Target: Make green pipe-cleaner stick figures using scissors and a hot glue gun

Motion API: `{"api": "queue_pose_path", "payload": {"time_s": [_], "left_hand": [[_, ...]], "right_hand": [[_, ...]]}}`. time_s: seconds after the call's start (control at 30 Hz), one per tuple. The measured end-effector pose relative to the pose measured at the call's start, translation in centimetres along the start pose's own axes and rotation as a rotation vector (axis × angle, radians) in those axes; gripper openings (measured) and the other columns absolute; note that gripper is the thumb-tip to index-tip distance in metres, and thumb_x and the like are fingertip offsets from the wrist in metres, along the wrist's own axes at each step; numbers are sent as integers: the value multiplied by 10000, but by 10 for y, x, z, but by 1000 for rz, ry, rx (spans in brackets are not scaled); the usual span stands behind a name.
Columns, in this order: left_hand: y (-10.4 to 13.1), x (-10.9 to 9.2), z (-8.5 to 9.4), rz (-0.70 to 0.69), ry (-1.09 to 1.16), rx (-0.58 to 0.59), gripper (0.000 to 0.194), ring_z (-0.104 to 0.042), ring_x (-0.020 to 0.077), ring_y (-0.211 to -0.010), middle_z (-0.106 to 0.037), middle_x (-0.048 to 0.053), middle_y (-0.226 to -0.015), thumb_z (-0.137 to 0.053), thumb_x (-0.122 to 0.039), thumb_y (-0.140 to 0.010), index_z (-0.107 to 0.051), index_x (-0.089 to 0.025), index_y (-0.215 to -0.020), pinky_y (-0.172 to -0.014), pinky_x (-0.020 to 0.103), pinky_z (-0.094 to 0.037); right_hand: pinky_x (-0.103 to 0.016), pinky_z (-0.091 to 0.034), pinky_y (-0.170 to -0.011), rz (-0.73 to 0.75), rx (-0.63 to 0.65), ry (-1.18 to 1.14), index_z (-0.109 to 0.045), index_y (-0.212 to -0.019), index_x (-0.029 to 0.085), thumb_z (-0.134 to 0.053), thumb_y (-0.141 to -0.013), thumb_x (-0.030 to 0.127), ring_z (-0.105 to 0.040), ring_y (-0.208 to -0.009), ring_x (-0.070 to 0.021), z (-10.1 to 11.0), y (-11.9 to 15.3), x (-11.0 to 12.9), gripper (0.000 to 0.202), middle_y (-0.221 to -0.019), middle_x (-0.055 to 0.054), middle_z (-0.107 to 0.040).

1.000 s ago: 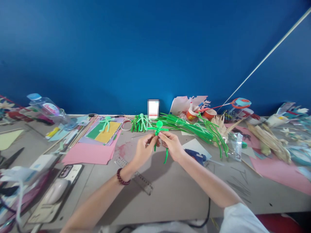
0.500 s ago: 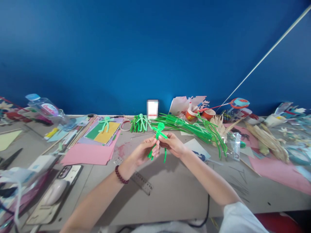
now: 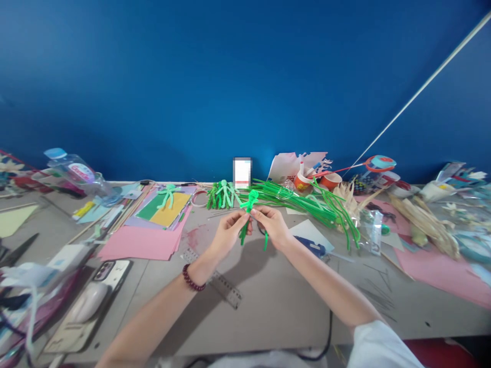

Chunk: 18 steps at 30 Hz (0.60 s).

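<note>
A bright green pipe-cleaner figure (image 3: 252, 196) with a round head stands upright between my hands above the middle of the table. My left hand (image 3: 231, 228) pinches its body from the left, thumb pressed against it. From the right, my right hand (image 3: 270, 225) grips it with thumb and fingers, close to the left fingertips. Green strands hang below both hands. Behind lie a pale green figure (image 3: 224, 192) beside darker green ones, and a bundle of long green pipe cleaners (image 3: 299, 200). Another pale green figure (image 3: 168, 195) rests on coloured sheets.
Pink paper (image 3: 141, 242), a metal ruler (image 3: 226, 290), and a phone with a white mouse (image 3: 89, 302) on it lie to the left. Red cups (image 3: 302, 182) stand at the back. On the right are a blue tool (image 3: 310, 245), dried husks (image 3: 429, 225) and thin wires (image 3: 378, 286).
My fingers have shifted on the green figure, and both thumbs now press at its body. The diagonal green piece near my right fingers is no longer seen there; the hanging strand has moved slightly right.
</note>
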State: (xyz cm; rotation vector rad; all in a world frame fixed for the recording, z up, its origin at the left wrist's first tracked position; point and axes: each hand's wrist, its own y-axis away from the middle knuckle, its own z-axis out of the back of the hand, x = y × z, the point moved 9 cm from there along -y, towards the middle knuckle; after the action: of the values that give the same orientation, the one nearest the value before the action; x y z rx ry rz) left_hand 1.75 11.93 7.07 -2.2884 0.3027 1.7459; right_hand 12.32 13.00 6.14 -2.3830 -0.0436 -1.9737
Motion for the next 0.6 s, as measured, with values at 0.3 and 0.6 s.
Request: {"api": "queue_pose_path", "payload": {"time_s": [0.3,0.6], "left_hand": [[7,23,-23,292,487,176,234,-413,75,-481,-469,-33,-522,-585,-312,-798,-554,-153,-629,-521,218,-365],[-9,3,21,43,129,-91,132,-555,124,-712,-629,5,-772,-703,-244,-677,-659,-172,-778,-667,240,-424]], "right_hand": [[-218,-397,-428,-125,258,-255,-585,-736,169,-655,-722,501,-525,-442,-106,-29,8,-10,339,-532,22,-581],[-208,-164,-407,-48,51,-16,-610,-637,132,-747,-627,427,-223,-411,-25,-4,0,-5,325,-437,90,-355]]}}
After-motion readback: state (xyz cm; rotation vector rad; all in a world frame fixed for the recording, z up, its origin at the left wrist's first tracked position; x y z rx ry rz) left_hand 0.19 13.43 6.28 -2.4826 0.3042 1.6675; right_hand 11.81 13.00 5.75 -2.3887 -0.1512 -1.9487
